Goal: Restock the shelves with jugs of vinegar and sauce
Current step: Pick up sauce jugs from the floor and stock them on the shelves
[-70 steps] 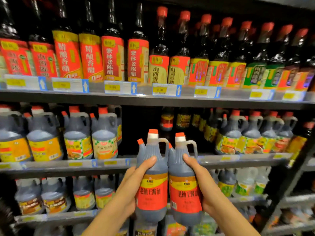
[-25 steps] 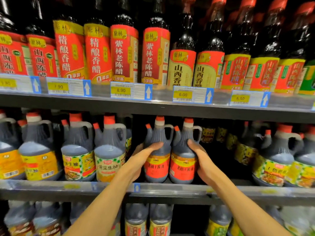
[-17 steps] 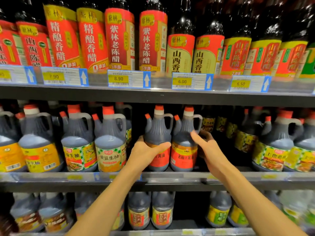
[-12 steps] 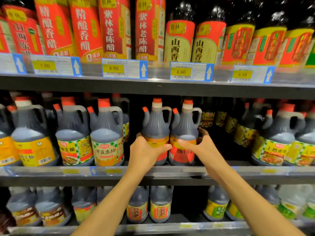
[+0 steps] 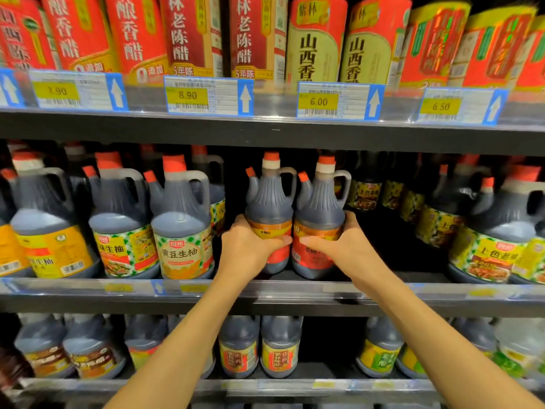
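Two dark sauce jugs with red and yellow labels and orange caps stand side by side on the middle shelf [image 5: 295,293]. My left hand [image 5: 249,249] grips the left jug [image 5: 269,208] around its label, thumb across the front. My right hand [image 5: 343,246] grips the right jug [image 5: 320,209] the same way, fingers round its right side. Both jugs are upright, bases on the shelf, in a gap between neighbouring jugs.
Larger sauce jugs [image 5: 180,228] stand close on the left and more jugs [image 5: 495,240] on the right, with a dark gap behind the right jug. Tall vinegar bottles [image 5: 315,39] fill the shelf above; price tags [image 5: 208,95] line its edge. Lower shelf holds smaller jugs [image 5: 280,346].
Both hands carried the two jugs up from chest height and set them on the middle shelf. Since then the thumbs have slid inward across the labels and the view has moved closer.
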